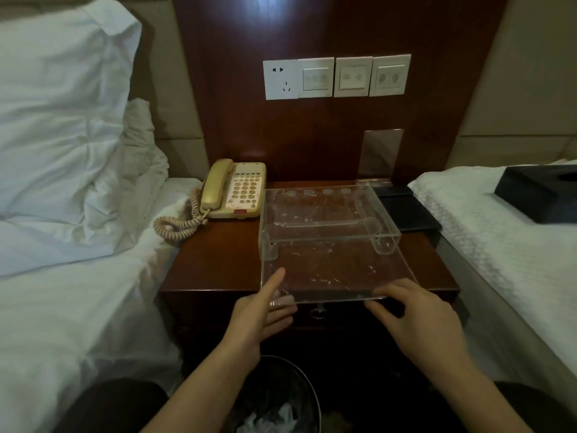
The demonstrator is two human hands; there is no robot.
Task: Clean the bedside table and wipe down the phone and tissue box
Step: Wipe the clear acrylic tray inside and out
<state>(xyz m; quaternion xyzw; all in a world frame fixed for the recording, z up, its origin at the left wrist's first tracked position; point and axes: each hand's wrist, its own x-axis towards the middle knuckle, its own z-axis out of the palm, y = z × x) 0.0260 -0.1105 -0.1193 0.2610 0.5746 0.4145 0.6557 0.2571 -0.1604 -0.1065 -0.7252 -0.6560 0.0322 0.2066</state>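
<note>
Phone (234, 189) sits at the back-left corner of the tabletop (215, 260), handset on its cradle, coiled cord spilling over the left edge toward the bed. One phone. Tissue box (540, 195) (dark, oval slot on top) is off the tabletop entirely, lying on the right bed (487, 232) near its inner edge. My guess: parked there to free the surface for wiping. One box.

Clear acrylic tray (331, 245) takes up the middle and front of the tabletop, its near lip overhanging the front edge. Smudged and scratched, so it probably needs a wipe too.

Left hand (265, 310) is at the tray's front-left corner: index finger laid straight on top, other fingers under the lip. Looks like a loose support hold, not a curled grip. Right hand (415, 310) is at the front-right corner, fingers bent over the lip and thumb below it, so it grips the tray. Both at the front corners reads as lifting or sliding it clear.

Count of the rest: one upright acrylic sign holder (379, 154) at the back-right, dark flat pads (406, 210) along the right edge (two, I think), four wall plates (337, 77) above, one bin (281, 398) on the floor below with crumpled paper inside. No cloth in sight.
</note>
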